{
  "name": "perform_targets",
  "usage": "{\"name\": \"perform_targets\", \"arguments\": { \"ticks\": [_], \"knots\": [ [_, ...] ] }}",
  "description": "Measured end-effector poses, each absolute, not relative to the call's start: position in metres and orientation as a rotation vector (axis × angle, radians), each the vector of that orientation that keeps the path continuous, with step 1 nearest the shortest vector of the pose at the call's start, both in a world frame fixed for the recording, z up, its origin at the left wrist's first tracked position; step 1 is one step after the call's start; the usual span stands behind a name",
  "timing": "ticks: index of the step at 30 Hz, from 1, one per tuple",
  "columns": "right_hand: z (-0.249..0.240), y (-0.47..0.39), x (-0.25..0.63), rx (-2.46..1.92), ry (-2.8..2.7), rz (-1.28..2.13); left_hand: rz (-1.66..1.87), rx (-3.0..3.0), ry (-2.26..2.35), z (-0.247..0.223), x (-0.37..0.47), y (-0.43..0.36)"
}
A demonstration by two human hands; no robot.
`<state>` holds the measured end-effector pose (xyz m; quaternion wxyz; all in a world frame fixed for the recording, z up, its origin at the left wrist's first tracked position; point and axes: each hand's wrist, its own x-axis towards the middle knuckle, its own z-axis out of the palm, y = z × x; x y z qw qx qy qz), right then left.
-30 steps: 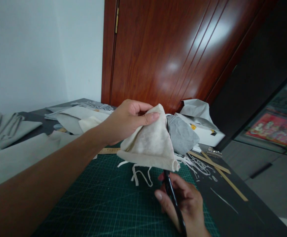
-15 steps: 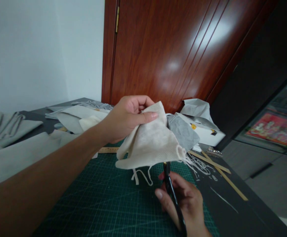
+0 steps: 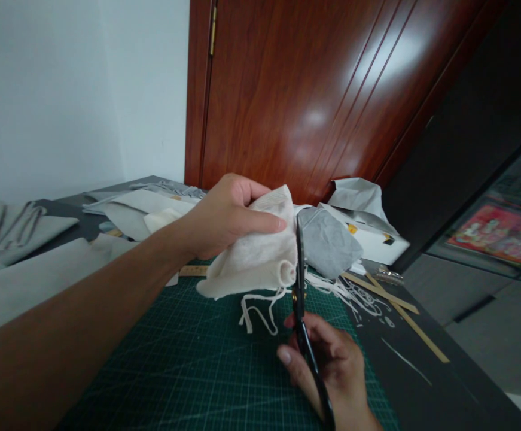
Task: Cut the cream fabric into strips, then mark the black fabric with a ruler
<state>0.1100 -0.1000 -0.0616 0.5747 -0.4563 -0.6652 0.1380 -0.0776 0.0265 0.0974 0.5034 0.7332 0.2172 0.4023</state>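
Note:
Folded cream fabric (image 3: 253, 263) is pinched between the thumb and fingers of my left hand (image 3: 231, 218), held up above the green cutting mat (image 3: 188, 371). My right hand (image 3: 332, 365) grips the black handles of a pair of scissors (image 3: 300, 281), blades pointing up. The blades stand along the fabric's right edge, where a small rolled corner touches or nearly touches them. A thin cream strip (image 3: 271, 320) lies loosely curled on the mat beneath the fabric.
Grey cloth (image 3: 329, 239) and a white box (image 3: 377, 239) lie behind the scissors. At right are white cord scraps (image 3: 359, 299) and wooden strips (image 3: 415, 326). Folded fabric pieces (image 3: 27, 233) cover the left side. A brown door (image 3: 287, 90) stands behind the table.
The cream fabric has shifted left and its lower right corner has curled inward. The scissor blades, partly hidden behind the fabric before, now show at its right edge.

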Motion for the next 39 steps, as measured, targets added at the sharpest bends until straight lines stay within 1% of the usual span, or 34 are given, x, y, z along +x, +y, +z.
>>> {"name": "perform_targets", "arguments": {
  "ticks": [13, 22, 39],
  "knots": [
    [-0.064, -0.100, 0.111, -0.978, -1.562, 0.423, 0.821, 1.896, 0.603, 0.100, -0.078, 0.024],
    [-0.065, -0.100, 0.110, -0.999, -1.545, 0.448, 0.838, 1.957, 0.616, 0.098, -0.077, 0.025],
    [-0.055, -0.102, 0.109, -1.055, -1.595, 0.325, 0.826, 1.901, 0.578, 0.097, -0.077, 0.025]
  ]
}}
